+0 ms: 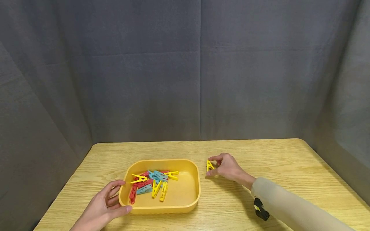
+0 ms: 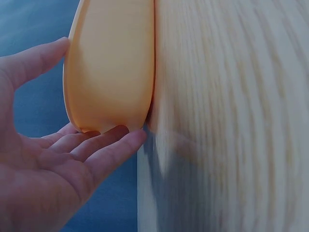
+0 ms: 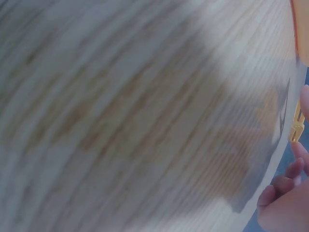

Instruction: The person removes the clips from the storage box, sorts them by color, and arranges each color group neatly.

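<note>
A yellow plastic tray (image 1: 182, 199) stands on the table, with several red, blue and yellow clothespins lying mostly in its left half. My left hand (image 1: 99, 205) holds the tray's left end, thumb on the near corner and fingers along the end wall. In the left wrist view the thumb and fingertips of the left hand (image 2: 53, 164) touch the tray (image 2: 113, 63) on two sides. To the right of the tray, my right hand (image 1: 228, 166) pinches a yellow clothespin (image 1: 209, 165) between thumb and index finger. That clothespin (image 3: 297, 126) shows only at the right edge of the right wrist view.
The wooden table (image 1: 277, 166) has rounded far corners. Grey cloth (image 1: 144, 80) hangs behind it and along both sides. A black device (image 1: 261, 210) is strapped at my right wrist, below the sleeve (image 1: 289, 202).
</note>
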### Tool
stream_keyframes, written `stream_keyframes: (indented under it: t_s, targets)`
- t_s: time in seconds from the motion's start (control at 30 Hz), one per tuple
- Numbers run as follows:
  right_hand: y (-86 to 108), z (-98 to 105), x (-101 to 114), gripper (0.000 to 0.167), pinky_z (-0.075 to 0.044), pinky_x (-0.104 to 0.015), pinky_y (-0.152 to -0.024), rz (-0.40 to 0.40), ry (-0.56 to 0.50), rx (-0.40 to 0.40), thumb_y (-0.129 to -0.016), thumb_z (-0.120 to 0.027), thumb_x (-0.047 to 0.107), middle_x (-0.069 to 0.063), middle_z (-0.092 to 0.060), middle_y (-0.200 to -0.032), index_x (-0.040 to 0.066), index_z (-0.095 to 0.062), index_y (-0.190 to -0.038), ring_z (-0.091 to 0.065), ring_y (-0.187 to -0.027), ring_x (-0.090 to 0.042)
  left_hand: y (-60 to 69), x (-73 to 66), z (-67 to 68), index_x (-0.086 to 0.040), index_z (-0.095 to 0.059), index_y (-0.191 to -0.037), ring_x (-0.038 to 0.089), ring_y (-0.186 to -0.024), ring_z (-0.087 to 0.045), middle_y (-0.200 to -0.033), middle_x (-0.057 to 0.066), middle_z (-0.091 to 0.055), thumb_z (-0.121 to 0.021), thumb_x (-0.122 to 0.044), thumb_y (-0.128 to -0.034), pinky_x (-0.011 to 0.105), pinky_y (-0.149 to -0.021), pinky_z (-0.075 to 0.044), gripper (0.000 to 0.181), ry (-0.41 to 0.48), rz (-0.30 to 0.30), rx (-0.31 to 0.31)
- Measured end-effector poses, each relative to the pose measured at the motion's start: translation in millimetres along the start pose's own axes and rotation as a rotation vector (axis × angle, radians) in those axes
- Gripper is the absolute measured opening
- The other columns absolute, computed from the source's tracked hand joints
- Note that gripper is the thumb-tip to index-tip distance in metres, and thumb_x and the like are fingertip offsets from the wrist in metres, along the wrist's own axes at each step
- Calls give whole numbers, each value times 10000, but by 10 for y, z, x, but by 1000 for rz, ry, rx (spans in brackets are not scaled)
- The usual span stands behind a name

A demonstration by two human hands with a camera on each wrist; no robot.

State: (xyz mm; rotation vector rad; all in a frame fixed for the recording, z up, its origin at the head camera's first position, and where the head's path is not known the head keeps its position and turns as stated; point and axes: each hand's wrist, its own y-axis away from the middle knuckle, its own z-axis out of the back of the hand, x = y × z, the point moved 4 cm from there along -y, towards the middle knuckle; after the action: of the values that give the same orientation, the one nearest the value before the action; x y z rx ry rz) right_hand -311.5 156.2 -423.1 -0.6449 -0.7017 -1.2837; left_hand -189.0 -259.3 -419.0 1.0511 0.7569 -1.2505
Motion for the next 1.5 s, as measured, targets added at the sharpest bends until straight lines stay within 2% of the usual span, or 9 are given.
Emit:
stream_keyframes:
  t_s: [0.27, 0.47, 0.73, 1.27, 1.5]
  targets:
    - [-6, -22, -9, 631, -398, -330, -720, -4, 43, 11, -685, -1021, 205, -68, -585, -888, 14, -775, -1234, -481, -841, -207, 4, -1, 2, -61, -439, -1486, 357, -1284, -632, -1493, 252, -553, -958, -130, -779, 382, -941, -601, 880, 17, -6, 5]
    - [-7, -44, -19, 629, -413, -331, -731, -22, 47, 17, -693, -1019, 202, -58, -607, -915, 19, -773, -1242, -488, -859, -209, 6, 4, -2, -61, -439, -1486, 355, -1278, -634, -1490, 258, -553, -960, -134, -776, 388, -944, -600, 883, 20, 1, 0]
    - [-8, -49, -27, 637, -420, -329, -725, -19, 52, 22, -695, -1019, 198, -52, -615, -929, 19, -768, -1253, -493, -865, -211, 11, -4, 0, -62, -446, -1481, 345, -1281, -633, -1494, 248, -553, -957, -114, -776, 379, -940, -601, 872, 31, -19, 6]
    - [11, -69, -5, 622, -438, -333, -732, -18, 106, -10, -664, -1035, 224, -39, -615, -918, 52, -796, -1212, -515, -875, -215, -7, -14, 1, -38, -426, -1500, 358, -1287, -627, -1505, 267, -535, -949, -121, -792, 405, -965, -590, 884, -6, -20, -2]
    - [3, -83, -10, 625, -415, -336, -727, -21, 104, -11, -657, -1038, 221, -42, -599, -912, 62, -798, -1211, -498, -868, -216, 17, -17, -1, -39, -431, -1490, 352, -1289, -626, -1502, 256, -542, -940, -90, -796, 385, -953, -595, 862, 23, -39, 14]
